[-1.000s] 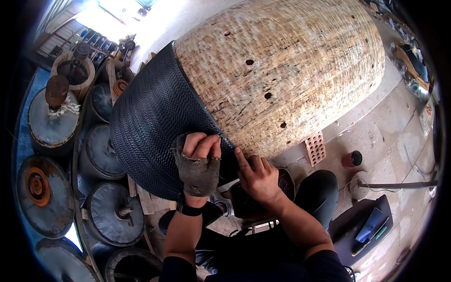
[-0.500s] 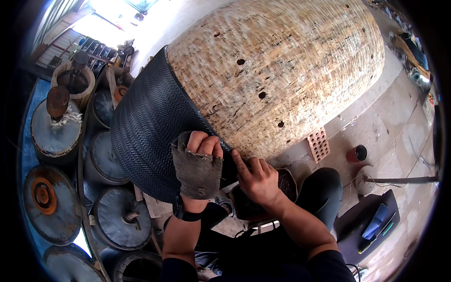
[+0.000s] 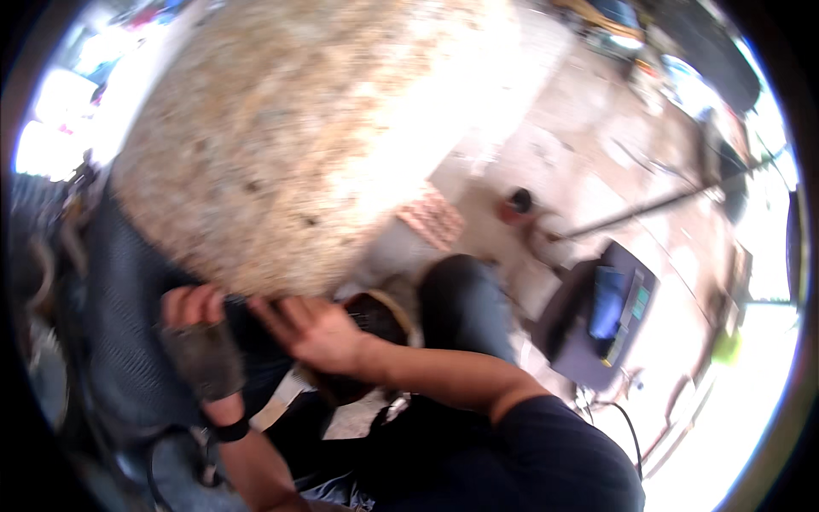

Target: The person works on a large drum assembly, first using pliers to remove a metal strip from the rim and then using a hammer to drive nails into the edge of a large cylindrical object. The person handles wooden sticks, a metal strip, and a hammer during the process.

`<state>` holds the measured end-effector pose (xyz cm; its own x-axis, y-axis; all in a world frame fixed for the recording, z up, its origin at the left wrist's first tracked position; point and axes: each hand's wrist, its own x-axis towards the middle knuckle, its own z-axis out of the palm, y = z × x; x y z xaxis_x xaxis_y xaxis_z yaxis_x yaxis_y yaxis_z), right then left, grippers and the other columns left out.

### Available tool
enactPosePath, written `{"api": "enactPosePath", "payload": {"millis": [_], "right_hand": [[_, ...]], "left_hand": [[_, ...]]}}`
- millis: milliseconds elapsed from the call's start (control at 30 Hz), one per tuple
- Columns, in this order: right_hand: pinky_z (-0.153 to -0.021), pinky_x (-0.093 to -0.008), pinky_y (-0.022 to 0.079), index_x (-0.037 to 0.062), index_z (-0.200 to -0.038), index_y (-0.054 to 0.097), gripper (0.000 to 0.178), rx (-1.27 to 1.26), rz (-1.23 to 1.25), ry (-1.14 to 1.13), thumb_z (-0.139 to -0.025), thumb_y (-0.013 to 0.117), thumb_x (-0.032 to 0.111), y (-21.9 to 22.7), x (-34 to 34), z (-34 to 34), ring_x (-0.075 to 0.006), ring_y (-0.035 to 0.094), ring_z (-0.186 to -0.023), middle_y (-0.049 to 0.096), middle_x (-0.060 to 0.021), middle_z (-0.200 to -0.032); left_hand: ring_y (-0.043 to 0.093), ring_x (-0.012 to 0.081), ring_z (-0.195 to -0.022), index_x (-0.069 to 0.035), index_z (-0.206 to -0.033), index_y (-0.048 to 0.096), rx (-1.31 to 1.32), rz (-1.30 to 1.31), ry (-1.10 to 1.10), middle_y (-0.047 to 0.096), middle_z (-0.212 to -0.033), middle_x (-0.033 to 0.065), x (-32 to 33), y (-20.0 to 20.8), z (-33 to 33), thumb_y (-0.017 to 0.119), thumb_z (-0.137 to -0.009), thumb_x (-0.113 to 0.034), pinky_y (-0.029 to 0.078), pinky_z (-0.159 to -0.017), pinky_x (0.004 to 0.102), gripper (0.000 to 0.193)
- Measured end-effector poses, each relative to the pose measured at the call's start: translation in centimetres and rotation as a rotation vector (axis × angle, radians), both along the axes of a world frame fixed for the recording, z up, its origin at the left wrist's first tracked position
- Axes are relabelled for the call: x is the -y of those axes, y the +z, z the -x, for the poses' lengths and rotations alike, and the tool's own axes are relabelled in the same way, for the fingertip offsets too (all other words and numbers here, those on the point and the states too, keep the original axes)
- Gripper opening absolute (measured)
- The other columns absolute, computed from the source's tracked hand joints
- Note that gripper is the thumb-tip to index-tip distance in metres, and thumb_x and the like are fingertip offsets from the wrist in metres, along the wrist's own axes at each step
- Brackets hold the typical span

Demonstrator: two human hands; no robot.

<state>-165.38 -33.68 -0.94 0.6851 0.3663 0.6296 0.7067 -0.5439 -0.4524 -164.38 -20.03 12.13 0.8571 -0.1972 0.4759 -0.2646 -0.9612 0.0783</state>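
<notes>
A large pale, mottled drum (image 3: 256, 145) with a few dark holes fills the upper left of the view. Ribbed black covering (image 3: 128, 299) wraps its near left end. My left hand (image 3: 200, 337), in a worn grey fingerless glove, is closed at the edge of this covering; what its curled fingers pinch is hidden and blurred. Just to its right, my bare right hand (image 3: 311, 328) has its fingers stretched out, tips against the boundary between drum and covering. Below the right hand a dark container (image 3: 380, 316) partly shows.
A perforated brick (image 3: 432, 219) sits by the drum's lower side. On the floor stand a dark-topped reddish cup (image 3: 516, 205) and a long pole (image 3: 648, 205). A dark box or seat (image 3: 589, 316) holds a blue object (image 3: 606, 303). Blurred cylinders crowd the left edge.
My view has swung to the right, so the drum and hands sit further left and everything is smeared. My right hand's fingers, partly curled before, now lie straighter along the edge.
</notes>
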Motion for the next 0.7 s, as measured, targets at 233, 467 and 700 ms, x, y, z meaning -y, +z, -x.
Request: {"api": "enactPosePath", "payload": {"millis": [233, 467, 700], "right_hand": [[-0.065, -0.0339, 0.049, -0.0092, -0.139, 0.048, 0.065, -0.077, 0.045, -0.045, -0.081, 0.057, 0.019, 0.2, 1.1, 1.1, -0.0256, 0.061, -0.078, 0.058, -0.0116, -0.087], [-0.06, -0.0392, 0.054, 0.0028, -0.099, 0.063, 0.024, -0.16, -0.291, -0.388, -0.075, 0.063, 0.004, 1.5, 16.7, -1.8, -0.0272, 0.064, -0.067, 0.062, -0.0114, -0.081], [-0.08, -0.0507, 0.053, 0.0034, -0.096, 0.066, 0.015, -0.834, 0.049, -1.024, -0.085, 0.059, 0.013, -26.1, 31.5, 4.1, -0.0422, 0.066, -0.093, 0.068, -0.0228, -0.099]], "left_hand": [[0.059, 0.0291, -0.082, 0.002, -0.099, 0.064, -0.02, 0.007, 0.019, 0.058, -0.095, 0.0133, -0.2, -1.7, -0.8, 0.059, -0.096, -0.005, 0.047, -0.071, 0.0418, 0.009], [0.059, 0.0284, -0.09, 0.003, -0.102, 0.063, -0.07, 0.006, 0.107, 0.059, -0.101, 0.0137, -0.7, -1.8, -0.2, 0.056, -0.099, -0.009, 0.048, -0.08, 0.0389, 0.015], [0.058, 0.0291, -0.093, 0.001, -0.104, 0.063, -0.034, -0.029, 0.063, 0.06, -0.101, 0.0135, -0.4, -2.0, -0.8, 0.055, -0.1, -0.009, 0.046, -0.084, 0.04, 0.013]]}}
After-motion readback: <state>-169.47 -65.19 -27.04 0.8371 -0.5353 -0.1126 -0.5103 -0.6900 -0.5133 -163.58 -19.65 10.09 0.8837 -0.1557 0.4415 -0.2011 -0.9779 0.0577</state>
